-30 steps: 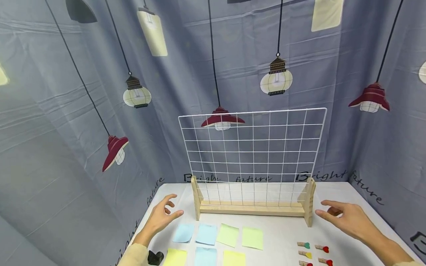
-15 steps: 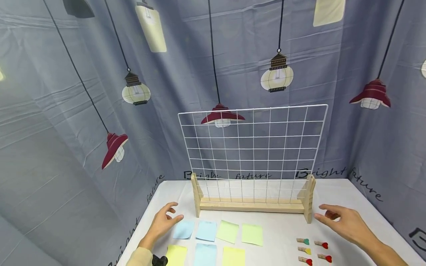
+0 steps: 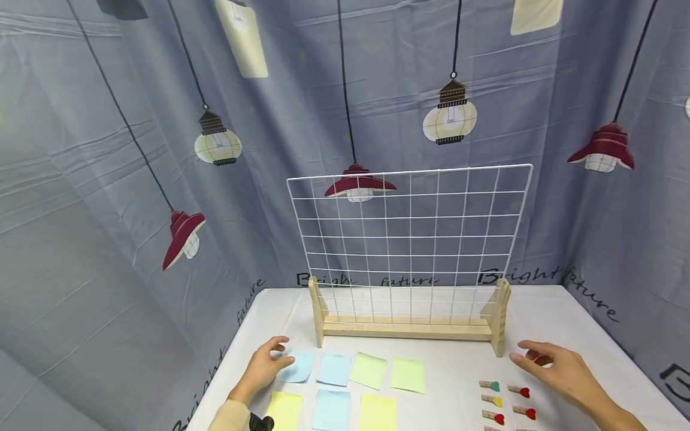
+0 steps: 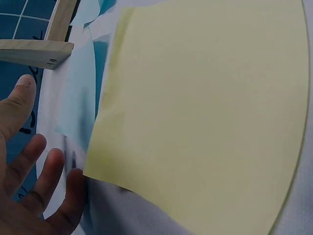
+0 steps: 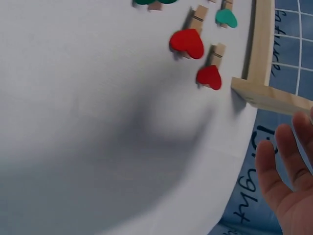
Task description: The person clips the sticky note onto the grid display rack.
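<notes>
**Two hands come down near the notes and pegs**

Both hands have dropped lower and closer to the table since a second ago, and the view has tipped down a bit, so more of the paper notes show.

Starting on the left, the left hand (image 3: 265,366) lies low over the white table (image 3: 458,374) with its fingers loose and spread, holding nothing. Its fingertips (image 3: 284,360) are at the edge of the light blue square sticky note (image 3: 297,366); I cannot tell if they touch it. In the left wrist view the fingers are straight and a big pale yellow sticky note (image 4: 205,112) lies just beside them.

Next to the blue note comes a second blue sticky note (image 3: 334,369), then two light green sticky notes (image 3: 368,370) in the same row. More yellow and blue notes lie in a row nearer the person.

Behind the notes stands the white wire grid in its wooden stand (image 3: 409,328), upright.

To the right lie the small wooden clothes pegs with coloured hearts (image 3: 504,402), in two short rows, apart from each other.

Last, the right hand (image 3: 555,370) floats just right of the pegs, near the stand's right foot. Its fingers are relaxed and point left, and it grips nothing.
</notes>
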`<move>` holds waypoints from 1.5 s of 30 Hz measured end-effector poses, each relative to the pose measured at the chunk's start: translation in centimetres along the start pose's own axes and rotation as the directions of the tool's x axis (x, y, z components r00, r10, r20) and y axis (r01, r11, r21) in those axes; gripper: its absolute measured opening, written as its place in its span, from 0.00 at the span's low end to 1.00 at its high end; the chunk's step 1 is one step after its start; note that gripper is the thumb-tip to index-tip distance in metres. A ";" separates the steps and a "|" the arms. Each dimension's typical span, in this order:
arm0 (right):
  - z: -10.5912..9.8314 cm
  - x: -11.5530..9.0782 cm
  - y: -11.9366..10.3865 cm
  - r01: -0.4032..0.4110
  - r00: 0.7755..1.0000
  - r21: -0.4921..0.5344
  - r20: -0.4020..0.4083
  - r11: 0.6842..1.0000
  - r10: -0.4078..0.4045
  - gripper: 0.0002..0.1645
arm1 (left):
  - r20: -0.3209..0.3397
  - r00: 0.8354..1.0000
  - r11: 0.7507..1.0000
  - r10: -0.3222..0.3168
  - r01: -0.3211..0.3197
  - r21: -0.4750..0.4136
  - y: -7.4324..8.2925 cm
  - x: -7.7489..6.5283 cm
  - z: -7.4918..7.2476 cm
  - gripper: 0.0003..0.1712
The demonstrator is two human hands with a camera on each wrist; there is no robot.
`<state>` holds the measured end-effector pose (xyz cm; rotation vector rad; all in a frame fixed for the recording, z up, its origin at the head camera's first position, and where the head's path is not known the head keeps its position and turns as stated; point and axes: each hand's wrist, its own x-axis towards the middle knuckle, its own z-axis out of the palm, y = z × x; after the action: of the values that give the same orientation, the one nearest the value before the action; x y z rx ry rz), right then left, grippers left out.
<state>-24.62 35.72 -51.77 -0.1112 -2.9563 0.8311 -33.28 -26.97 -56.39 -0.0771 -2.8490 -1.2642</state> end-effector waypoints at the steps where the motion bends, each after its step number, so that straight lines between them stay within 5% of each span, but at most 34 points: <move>1: 0.1 -0.1 0.1 -0.007 1.000 0.006 0.002 1.000 0.007 0.45 | 0.001 1.000 1.000 -0.005 0.005 0.003 0.0 -0.1 0.0 0.32; 14: 2.7 -1.0 1.7 -0.164 0.985 0.149 0.074 0.975 0.154 0.49 | -0.039 0.999 0.999 -0.032 0.032 0.011 -0.7 -0.3 1.5 0.28; 25: 4.2 -1.3 2.7 -0.202 0.979 0.239 0.087 0.950 0.186 0.48 | -0.059 0.998 0.994 -0.035 0.040 0.101 -0.4 0.1 2.0 0.25; 35: 5.4 -1.9 3.9 -0.225 0.974 0.233 0.087 0.946 0.210 0.46 | -0.077 0.996 0.980 -0.040 0.055 0.192 0.1 0.2 2.3 0.24; 45: 6.0 -1.8 4.1 -0.219 0.975 0.210 0.067 0.953 0.210 0.41 | -0.143 0.987 0.980 -0.070 0.095 0.177 0.2 0.2 2.9 0.15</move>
<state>-23.16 35.99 -59.11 -0.4134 -2.9049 1.1912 -33.46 -24.66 -58.19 0.1277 -2.8591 -0.9704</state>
